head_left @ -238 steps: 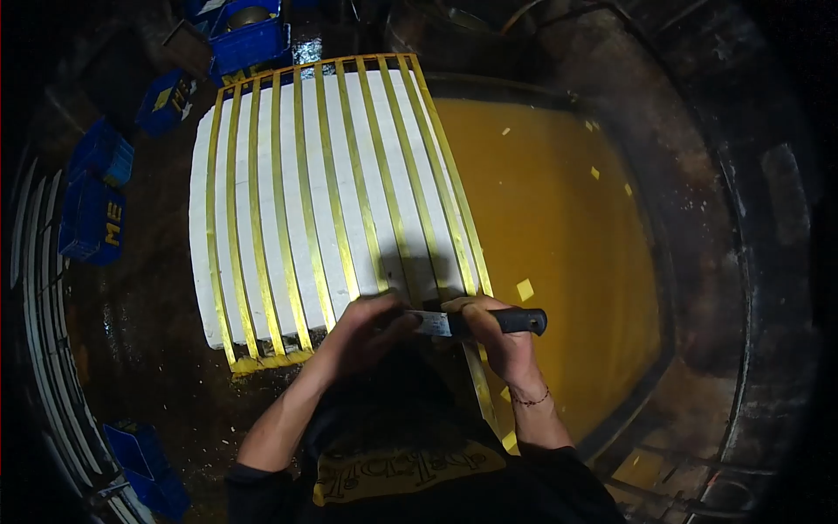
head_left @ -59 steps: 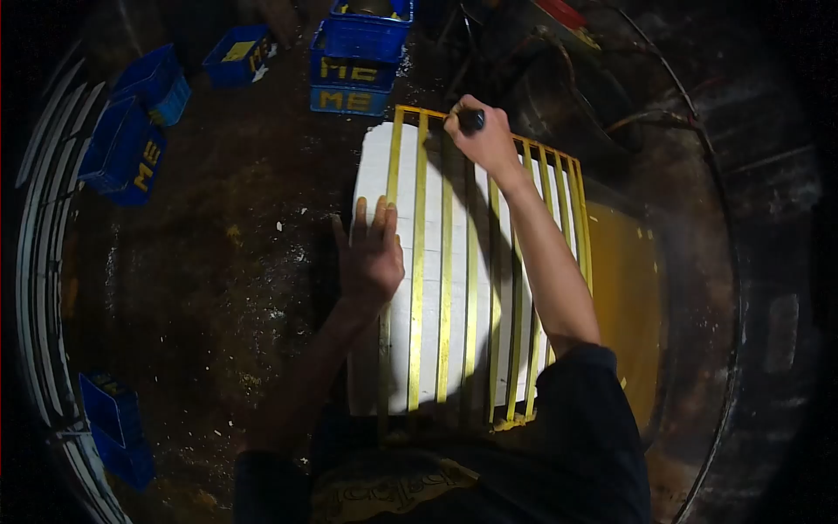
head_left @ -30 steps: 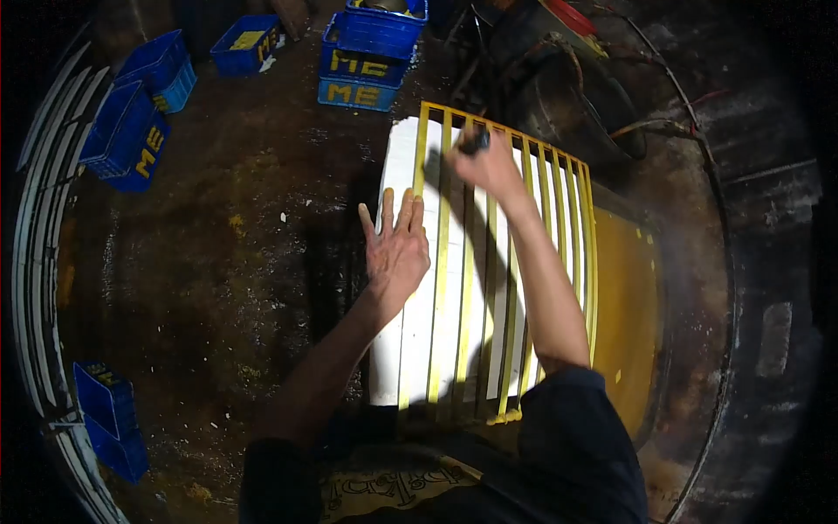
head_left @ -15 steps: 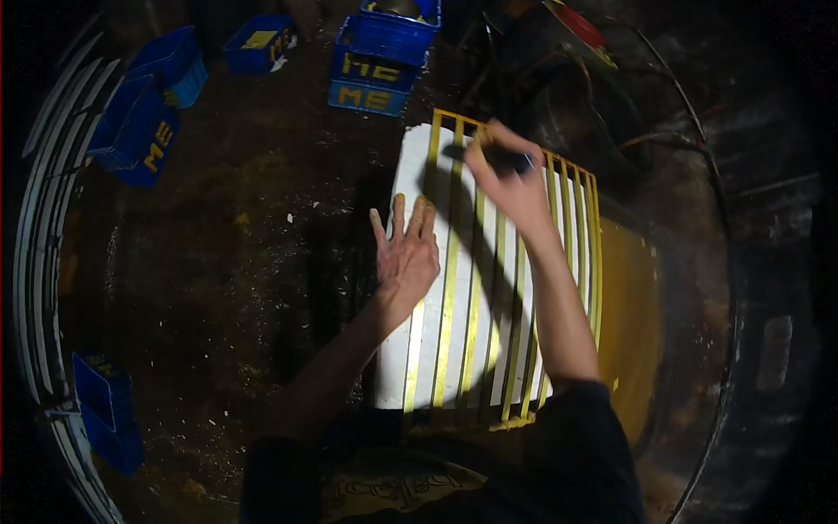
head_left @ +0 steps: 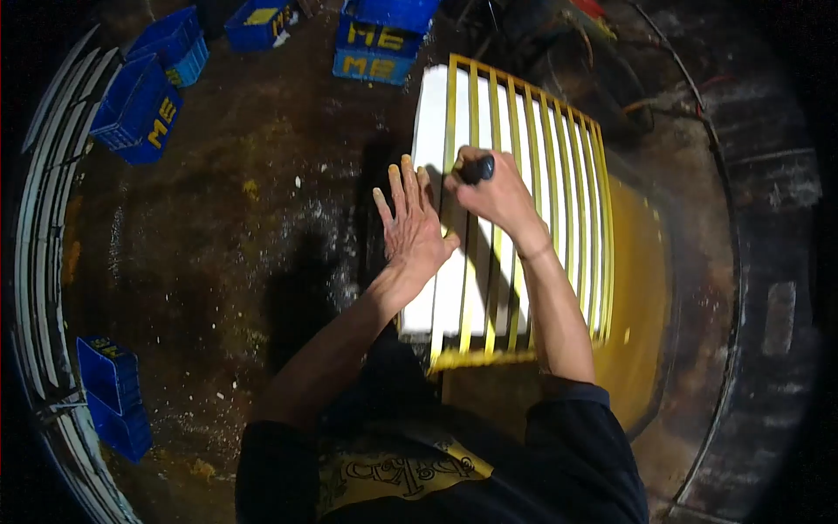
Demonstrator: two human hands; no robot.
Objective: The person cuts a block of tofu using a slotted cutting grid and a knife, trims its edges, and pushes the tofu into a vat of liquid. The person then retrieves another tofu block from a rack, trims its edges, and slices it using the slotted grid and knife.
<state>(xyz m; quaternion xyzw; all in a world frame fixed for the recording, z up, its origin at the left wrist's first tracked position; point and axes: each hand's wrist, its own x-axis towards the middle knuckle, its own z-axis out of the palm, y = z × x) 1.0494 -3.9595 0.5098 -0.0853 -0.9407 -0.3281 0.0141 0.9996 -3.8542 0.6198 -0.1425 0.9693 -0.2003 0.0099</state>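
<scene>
A yellow slatted frame lies over a white slab, which shows between the slats and along the left side. My left hand is spread at the left edge of the slab, fingers stretched out and pointing away from me, the thumb towards the nearest slat. In my right hand, fingers are closed round a tool with a black handle. That fist is over the left slats, close to my left thumb. The tool's working end is hidden beneath the hand, so its kind cannot be told.
Blue crates marked ME are stacked beyond the frame. More blue crates stand at the left, and another nearer me. Long pale strips line the far left. A yellowish surface extends right of the frame.
My right hand has moved left across the slats, nearer my left hand. The frame and crates sit higher in view. My left hand stays spread at the slab's left side.
</scene>
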